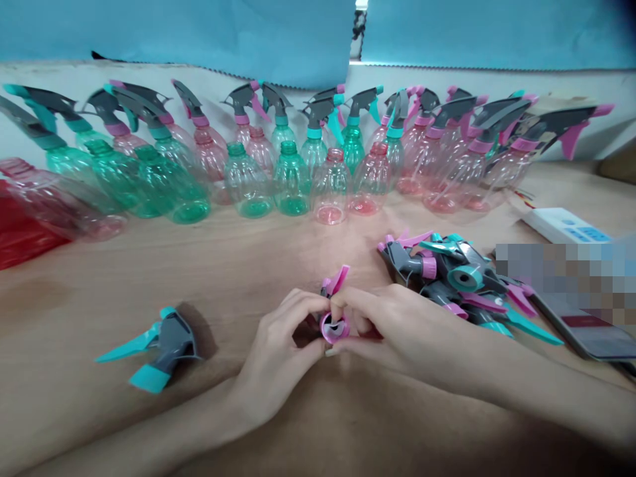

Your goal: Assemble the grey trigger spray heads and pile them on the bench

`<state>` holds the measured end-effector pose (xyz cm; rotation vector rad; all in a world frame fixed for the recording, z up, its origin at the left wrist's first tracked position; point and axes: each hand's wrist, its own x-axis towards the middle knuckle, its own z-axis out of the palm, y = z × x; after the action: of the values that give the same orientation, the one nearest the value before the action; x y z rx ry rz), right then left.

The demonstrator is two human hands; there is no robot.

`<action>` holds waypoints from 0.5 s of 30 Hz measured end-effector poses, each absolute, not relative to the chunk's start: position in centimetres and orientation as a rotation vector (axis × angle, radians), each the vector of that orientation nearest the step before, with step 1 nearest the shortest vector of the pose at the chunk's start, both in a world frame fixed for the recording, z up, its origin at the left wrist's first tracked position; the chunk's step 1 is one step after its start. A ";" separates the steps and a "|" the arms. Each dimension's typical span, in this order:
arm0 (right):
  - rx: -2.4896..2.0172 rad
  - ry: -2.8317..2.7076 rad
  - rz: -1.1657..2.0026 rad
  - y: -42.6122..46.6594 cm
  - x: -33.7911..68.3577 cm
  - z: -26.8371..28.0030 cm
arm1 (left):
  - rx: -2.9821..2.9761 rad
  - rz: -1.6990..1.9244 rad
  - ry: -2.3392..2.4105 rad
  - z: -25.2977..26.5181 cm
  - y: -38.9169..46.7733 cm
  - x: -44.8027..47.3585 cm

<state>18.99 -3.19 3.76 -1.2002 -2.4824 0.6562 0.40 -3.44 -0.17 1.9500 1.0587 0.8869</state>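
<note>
From the bench side, I observe the left hand [281, 334] and right hand [397, 324] with fingers closed around a pink-collared spray head [336, 328], open end facing the person. It is held above the table [238, 271], between a teal-collared spray head [171, 344] and a spray-head pile [464, 277]. Bottles [292, 179] stand behind.

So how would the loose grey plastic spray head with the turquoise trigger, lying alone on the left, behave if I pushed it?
That grey spray head would probably slide rather than roll, since its shape is angular, with the turquoise trigger jutting out. It likely feels stiff and light, as it looks like moulded plastic.
</note>
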 end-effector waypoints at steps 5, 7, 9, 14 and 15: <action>-1.233 -2.578 0.591 -3.7 18.7 3.8 | 1.959 0.910 1.058 -0.2 -3.4 0.5; -1.242 -2.571 0.607 -3.8 18.6 3.8 | 1.955 0.899 1.049 -0.1 -3.4 0.5; -1.232 -2.552 0.626 -3.8 18.6 3.9 | 1.937 0.883 1.042 0.0 -3.5 0.6; -1.260 -2.602 0.605 -3.6 18.4 4.0 | 1.916 0.868 1.016 -0.1 -3.5 0.5; -1.262 -2.615 0.615 -3.6 18.4 4.0 | 1.912 0.873 1.020 -0.1 -3.4 0.5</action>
<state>18.42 -3.58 3.98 -1.2615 -2.6147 0.6152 0.50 -3.43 -0.13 1.9119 1.0195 0.8729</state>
